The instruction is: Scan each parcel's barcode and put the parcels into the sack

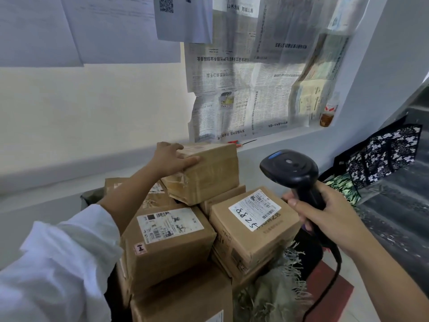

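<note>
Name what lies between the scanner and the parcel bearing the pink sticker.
Head view: the parcel with handwritten digits lies between the scanner and the pink-sticker parcel.

Handwritten "8825" in black marker on the white shipping label (255, 210) of the right-hand box (255, 240). Pink sticker (140, 249) marked "I" on the middle box (169, 256). Fine print on both boxes' labels too small to read. Chinese headlines on the newspaper (243, 89), reversed.

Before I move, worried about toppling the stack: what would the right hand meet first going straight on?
Probably the labelled parcel just beyond the right hand, which grips the scanner; depth is unclear.
</note>
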The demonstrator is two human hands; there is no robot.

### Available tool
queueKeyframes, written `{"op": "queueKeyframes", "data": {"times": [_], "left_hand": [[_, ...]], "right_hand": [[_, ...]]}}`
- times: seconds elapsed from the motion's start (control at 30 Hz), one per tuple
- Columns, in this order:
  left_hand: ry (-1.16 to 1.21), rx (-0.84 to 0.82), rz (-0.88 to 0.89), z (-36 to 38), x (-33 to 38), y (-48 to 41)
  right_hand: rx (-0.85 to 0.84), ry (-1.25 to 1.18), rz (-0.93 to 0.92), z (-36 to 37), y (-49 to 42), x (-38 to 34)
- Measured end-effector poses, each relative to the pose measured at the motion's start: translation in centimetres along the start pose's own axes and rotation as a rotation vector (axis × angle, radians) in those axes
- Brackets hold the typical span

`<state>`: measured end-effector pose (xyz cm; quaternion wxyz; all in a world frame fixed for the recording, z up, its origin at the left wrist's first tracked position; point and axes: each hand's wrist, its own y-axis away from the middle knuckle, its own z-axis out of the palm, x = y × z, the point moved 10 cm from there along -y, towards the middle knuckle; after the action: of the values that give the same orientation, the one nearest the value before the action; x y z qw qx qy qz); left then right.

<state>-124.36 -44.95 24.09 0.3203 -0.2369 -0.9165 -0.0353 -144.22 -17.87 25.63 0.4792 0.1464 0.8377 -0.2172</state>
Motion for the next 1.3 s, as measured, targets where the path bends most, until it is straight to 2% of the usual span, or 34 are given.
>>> {"op": "queueKeyframes", "data": {"times": [0.13, 0.2, 0.4, 0.53, 0.67, 0.77, 1.0, 1.1, 1.3], "left_hand": [[0.055, 0.178, 0.041, -3.2, -0.9, 1.3], [0.083, 0.213, 0.054, -4.2, -1.2, 3.3], [0.010, 0.158, 0.075, -3.0, -1.8, 12.7], [-0.069, 0.059, 0.034, -1.6, -3.7, 20.1], [-0.133, 0.086, -0.054, -1.3, -7.1, 28.4], [-0.079, 0.148, -0.146, -2.1, -10.3, 34.9], [-0.087, 0.398, -0.320, -8.3, -17.0, 50.1], [-0.088, 0.444, -0.417, -9.8, -20.4, 56.7], [-0.083, 0.545, -0.574, -14.6, -27.2, 70.6]], "right_hand": [[-0.029, -0.029, -0.007, 0.4, 0.2, -0.1], [-0.047, -0.040, -0.025, 0.8, 0.8, -0.3], [-0.148, -0.075, -0.047, 3.6, 4.2, -0.5], [-0.257, -0.059, -0.081, 6.8, 7.6, -0.7], [-0.406, -0.070, -0.110, 10.9, 11.7, -1.7], [-0.537, -0.082, -0.125, 14.8, 15.0, -3.1], [-0.851, -0.169, -0.148, 24.9, 23.7, -9.6], [-1.013, -0.212, -0.159, 29.5, 28.3, -12.8], [-1.187, -0.249, -0.190, 38.9, 37.2, -19.4]]}}
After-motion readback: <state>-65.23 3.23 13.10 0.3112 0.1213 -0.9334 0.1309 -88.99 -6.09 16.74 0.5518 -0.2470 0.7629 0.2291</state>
